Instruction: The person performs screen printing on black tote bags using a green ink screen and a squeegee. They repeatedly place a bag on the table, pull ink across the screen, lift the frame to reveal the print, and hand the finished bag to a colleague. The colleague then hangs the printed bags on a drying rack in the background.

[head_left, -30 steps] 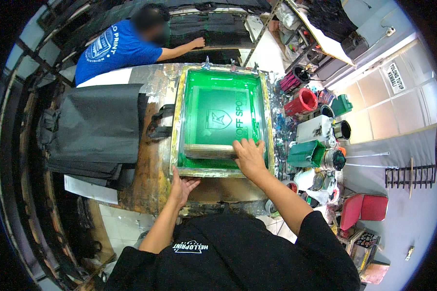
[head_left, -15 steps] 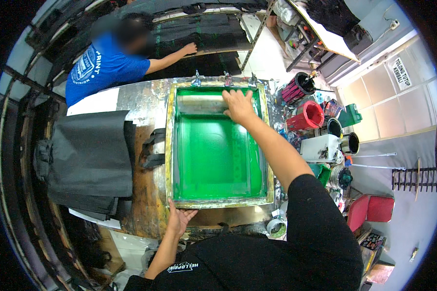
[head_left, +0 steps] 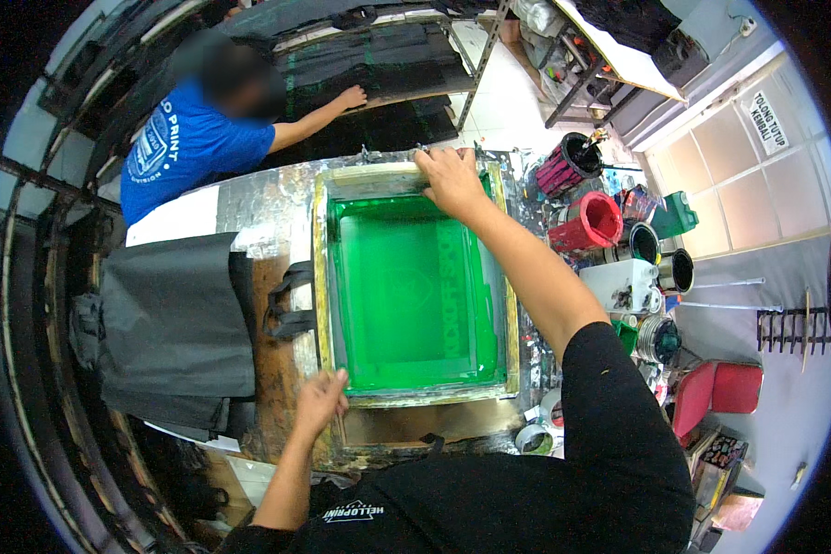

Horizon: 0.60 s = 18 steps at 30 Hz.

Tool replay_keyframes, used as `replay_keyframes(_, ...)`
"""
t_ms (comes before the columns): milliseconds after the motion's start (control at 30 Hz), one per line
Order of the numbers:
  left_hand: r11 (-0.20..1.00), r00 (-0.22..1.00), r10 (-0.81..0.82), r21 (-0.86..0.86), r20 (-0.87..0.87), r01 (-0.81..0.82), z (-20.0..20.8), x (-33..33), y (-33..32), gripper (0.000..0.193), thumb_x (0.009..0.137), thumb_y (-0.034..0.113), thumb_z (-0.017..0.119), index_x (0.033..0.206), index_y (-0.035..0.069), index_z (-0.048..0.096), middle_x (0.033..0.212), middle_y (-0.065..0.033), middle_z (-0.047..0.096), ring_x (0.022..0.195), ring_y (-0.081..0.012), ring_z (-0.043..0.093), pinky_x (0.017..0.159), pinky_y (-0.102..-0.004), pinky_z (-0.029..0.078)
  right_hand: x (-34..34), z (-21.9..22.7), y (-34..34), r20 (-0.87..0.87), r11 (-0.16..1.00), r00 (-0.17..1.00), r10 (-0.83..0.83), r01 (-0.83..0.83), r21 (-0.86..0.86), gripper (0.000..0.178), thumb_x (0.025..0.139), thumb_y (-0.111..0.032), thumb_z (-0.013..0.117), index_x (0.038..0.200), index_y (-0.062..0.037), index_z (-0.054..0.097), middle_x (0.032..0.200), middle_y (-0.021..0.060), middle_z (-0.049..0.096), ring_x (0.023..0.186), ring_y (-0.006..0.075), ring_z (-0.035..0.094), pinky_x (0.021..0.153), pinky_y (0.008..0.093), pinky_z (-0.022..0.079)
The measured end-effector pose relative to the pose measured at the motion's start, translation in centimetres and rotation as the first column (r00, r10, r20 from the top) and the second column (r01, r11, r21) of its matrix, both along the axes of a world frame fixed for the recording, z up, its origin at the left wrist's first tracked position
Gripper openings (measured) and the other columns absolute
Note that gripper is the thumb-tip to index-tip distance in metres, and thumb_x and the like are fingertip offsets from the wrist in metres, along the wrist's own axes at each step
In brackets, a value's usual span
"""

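Note:
A screen-printing frame (head_left: 511,351) with wooden edges lies on the worktable, its mesh (head_left: 397,286) coated in wet green ink. Across its far end rests a pale squeegee (head_left: 369,178). My right hand (head_left: 448,180) reaches over from the right and is closed on the squeegee near the frame's far edge. At the near left corner of the frame is my left hand (head_left: 323,399), its fingers curled in against the corner. Dark fabric bags (head_left: 175,323) are stacked to the left, and a black strap loop (head_left: 291,300) shows beside the frame.
Ink tubs crowd the table's right side: a magenta-streaked can (head_left: 568,166), a red bucket (head_left: 586,222) and a white jug (head_left: 619,284). Tape rolls (head_left: 534,440) lie at the near right. Across the table, a person in blue (head_left: 194,143) reaches toward a rack of dark sheets (head_left: 369,65).
My right hand and the squeegee have reached the frame's far edge. The left hand's spread fingers have curled in at the near left corner. Pale lettering shows more clearly in the mesh.

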<state>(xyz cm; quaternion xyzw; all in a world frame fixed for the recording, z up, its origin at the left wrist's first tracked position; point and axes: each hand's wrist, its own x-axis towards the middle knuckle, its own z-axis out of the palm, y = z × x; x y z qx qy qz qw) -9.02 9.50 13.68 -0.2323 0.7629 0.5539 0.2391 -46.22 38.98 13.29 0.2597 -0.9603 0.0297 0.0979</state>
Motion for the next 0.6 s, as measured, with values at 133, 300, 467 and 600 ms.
replay_keyframes(133, 0.925, 0.764, -0.208, -0.377, -0.611, -0.049, 2.4, -11.0, 1.4, 0.035, 0.095, 0.033, 0.082, 0.096, 0.002, 0.068, 0.076, -0.0097, 0.067, 0.070, -0.0240, 0.065, 0.066, -0.0366, 0.051, 1.5, -0.9, 0.4, -0.154, 0.999, 0.987, -0.036, 0.036, -0.001, 0.041, 0.088, -0.016, 0.072, 0.128, -0.0197, 0.061, 0.112, 0.0043, 0.065, 0.108, 0.0259, 0.064, 0.088, 0.0530, 0.043)
replay_keyframes(300, 0.700, 0.423, -0.587, -0.695, -0.690, -0.162, 3.5, -24.9, 4.9, 0.054, 0.090, 0.047, 0.082, 0.115, 0.002, 0.067, 0.121, -0.0193, 0.067, 0.117, -0.0412, 0.060, 0.104, -0.0499, 0.047, 2.6, -4.9, -0.6, -0.202, 0.994, 0.978, -0.046, 0.065, 0.088, 0.027, 0.093, -0.021, 0.065, 0.120, -0.0224, 0.064, 0.107, 0.0031, 0.065, 0.102, 0.0233, 0.065, 0.086, 0.0482, 0.044)
replay_keyframes(467, 0.396, 0.422, -0.811, -0.911, -0.405, -0.113, -2.0, -33.1, 4.9, 0.066, 0.087, 0.066, 0.074, 0.104, 0.003, 0.067, 0.108, -0.0149, 0.068, 0.106, -0.0347, 0.064, 0.093, -0.0473, 0.050, 1.5, -4.1, -0.3, -0.181, 0.998, 0.984, -0.004, 0.016, 0.066, 0.025, 0.091, -0.019, 0.067, 0.116, -0.0190, 0.063, 0.103, 0.0030, 0.066, 0.102, 0.0245, 0.066, 0.086, 0.0455, 0.048)
replay_keyframes(600, 0.381, 0.446, -0.772, -0.891, -0.453, -0.246, -4.1, -33.8, 5.6, 0.058, 0.089, 0.063, 0.071, 0.096, 0.006, 0.066, 0.099, -0.0109, 0.067, 0.100, -0.0306, 0.064, 0.087, -0.0460, 0.050, 1.7, -4.3, 0.0, -0.185, 0.999, 0.983, 0.000, 0.008, 0.042, 0.027, 0.091, -0.018, 0.067, 0.117, -0.0186, 0.063, 0.106, 0.0038, 0.066, 0.105, 0.0246, 0.067, 0.090, 0.0469, 0.049)
